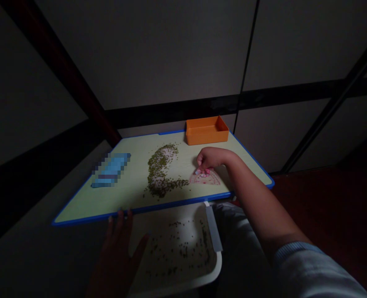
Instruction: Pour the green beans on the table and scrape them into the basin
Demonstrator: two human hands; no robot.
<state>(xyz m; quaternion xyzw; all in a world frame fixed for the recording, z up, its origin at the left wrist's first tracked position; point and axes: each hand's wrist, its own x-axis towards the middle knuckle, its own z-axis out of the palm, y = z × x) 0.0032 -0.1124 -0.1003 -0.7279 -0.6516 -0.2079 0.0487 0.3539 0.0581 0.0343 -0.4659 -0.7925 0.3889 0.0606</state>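
Protractor point(212, 179), pink and see-through, lay flat on the table point(109, 209), just right of the near tail of the seed pile point(154, 165); whether its corner touched the outermost seeds, could not tell. Main risk, in my judgement: a quick or slanted push scattering loose seeds past the table's near edge. White bin point(218, 267), below that edge on the pile's near side, held some seeds, but might miss any spilling wide of it. Seeds could also slip under the protractor if its straight edge lifted. Poor light might let strays go unnoticed.

Right hand point(210, 157), right of the pile: fingers curled together, seemingly pinching the protractor by its curved side; thumb placement unclear. Left hand point(116, 252), nearer and left of the pile: fingers spread, thumb apart over the bin, holding nothing visible. Too dark to tell whether it touched bin or table edge.
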